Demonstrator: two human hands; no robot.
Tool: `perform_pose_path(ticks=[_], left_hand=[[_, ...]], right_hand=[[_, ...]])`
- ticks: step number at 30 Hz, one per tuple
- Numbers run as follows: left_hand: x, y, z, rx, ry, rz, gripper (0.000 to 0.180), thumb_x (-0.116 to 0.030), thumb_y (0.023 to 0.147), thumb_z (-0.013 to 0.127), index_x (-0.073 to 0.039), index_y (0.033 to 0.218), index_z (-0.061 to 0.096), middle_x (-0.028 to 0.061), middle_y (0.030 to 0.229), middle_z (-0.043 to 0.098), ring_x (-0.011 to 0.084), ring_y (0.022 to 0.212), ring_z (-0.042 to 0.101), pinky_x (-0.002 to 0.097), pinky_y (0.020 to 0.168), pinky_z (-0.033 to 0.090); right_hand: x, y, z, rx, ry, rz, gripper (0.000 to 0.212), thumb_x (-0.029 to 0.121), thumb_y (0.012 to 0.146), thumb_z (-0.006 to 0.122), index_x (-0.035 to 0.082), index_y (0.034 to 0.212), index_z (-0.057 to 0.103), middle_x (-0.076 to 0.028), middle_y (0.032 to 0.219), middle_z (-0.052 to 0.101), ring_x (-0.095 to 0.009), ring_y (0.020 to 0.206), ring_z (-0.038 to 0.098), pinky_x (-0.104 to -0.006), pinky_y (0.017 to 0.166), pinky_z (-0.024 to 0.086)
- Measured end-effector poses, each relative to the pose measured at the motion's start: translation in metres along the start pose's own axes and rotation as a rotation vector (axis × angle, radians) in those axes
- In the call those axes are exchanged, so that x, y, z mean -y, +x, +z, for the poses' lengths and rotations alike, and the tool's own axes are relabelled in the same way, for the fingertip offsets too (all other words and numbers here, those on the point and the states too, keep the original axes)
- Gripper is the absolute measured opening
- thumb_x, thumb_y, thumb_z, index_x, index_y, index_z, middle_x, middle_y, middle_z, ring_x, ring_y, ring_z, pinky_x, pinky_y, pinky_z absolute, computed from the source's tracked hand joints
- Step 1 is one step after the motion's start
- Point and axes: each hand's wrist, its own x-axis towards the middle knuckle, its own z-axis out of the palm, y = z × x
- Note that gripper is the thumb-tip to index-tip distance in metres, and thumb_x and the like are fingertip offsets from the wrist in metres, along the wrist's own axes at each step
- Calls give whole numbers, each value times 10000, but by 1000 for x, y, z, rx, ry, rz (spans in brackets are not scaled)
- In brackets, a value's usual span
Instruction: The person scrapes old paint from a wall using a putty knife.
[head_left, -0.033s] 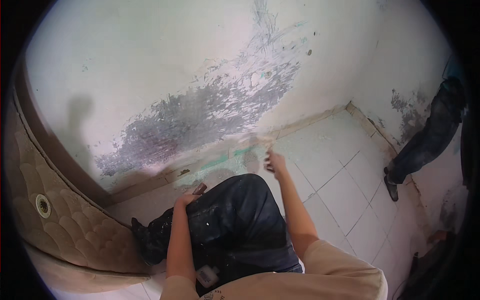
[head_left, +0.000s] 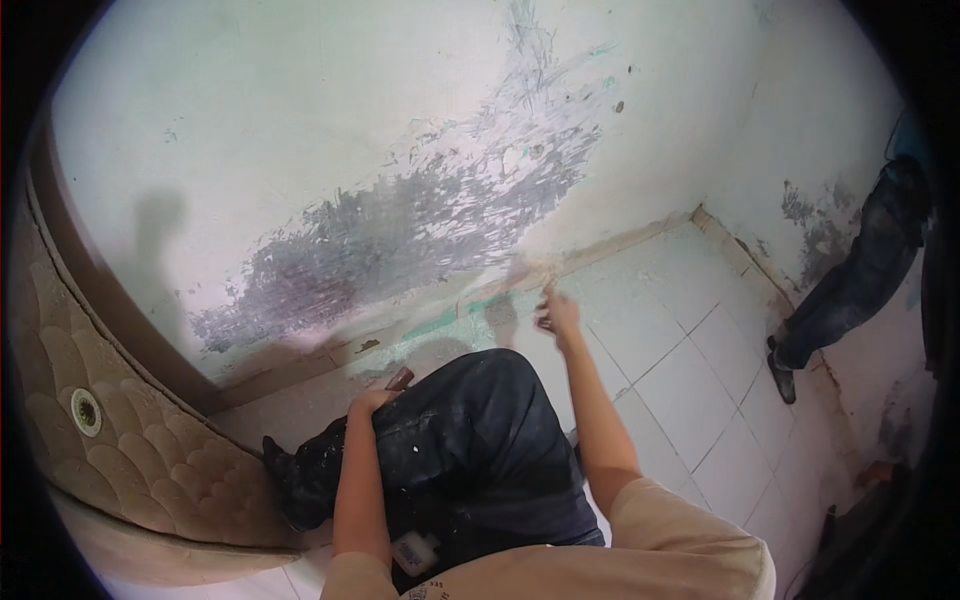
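Observation:
My left hand (head_left: 372, 400) rests beside my bent knee, its fingers closed around a short brown handle (head_left: 400, 379). The rest of that tool is hidden by the hand and leg. Past the knee, my right hand (head_left: 562, 318) is raised over the floor close to the foot of the wall, its fingers curled and slightly blurred. Anything inside those fingers is too small to make out. Ahead is a pale wall (head_left: 300, 110) with a large scraped grey patch (head_left: 400, 225) low down, above a tan baseboard (head_left: 610, 243).
A quilted tan mattress (head_left: 140, 450) stands at the left. White floor tiles (head_left: 650, 420) stretch to the right, with dusty debris (head_left: 440, 350) along the baseboard. Another person's dark-trousered leg (head_left: 850, 290) and shoe are at the far right. A small pale bottle (head_left: 415, 552) lies against my lap.
My right hand has shifted slightly to the right, away from the baseboard's green stain. The left hand and the brown handle stay put.

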Motion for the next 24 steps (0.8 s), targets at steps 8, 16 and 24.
perform_pose_path(ticks=[8, 16, 24], left_hand=[[-20, -16, -4, 15, 17, -72, 478, -411, 653, 652, -154, 1054, 619, 105, 1040, 602, 220, 957, 560, 318, 853, 406], [2, 12, 4, -54, 32, -49, 511, -435, 637, 672, -151, 1058, 617, 112, 1121, 570, 227, 1021, 538, 323, 872, 400], [13, 26, 6, -4, 44, -35, 615, -460, 606, 693, -137, 1118, 582, 130, 1105, 577, 229, 1004, 548, 315, 867, 401]], right_hand=[[229, -46, -18, -325, 149, -1129, 247, 142, 881, 475, -50, 1034, 492, -97, 783, 575, -126, 635, 554, -254, 620, 445], [237, -3, -2, -327, 221, -1330, 268, 197, 910, 427, -27, 795, 520, -109, 784, 583, -162, 673, 536, -259, 643, 421], [192, 18, 6, -208, -491, -630, 365, 338, 816, 535, -24, 803, 585, -96, 548, 540, -175, 449, 554, -309, 428, 450]])
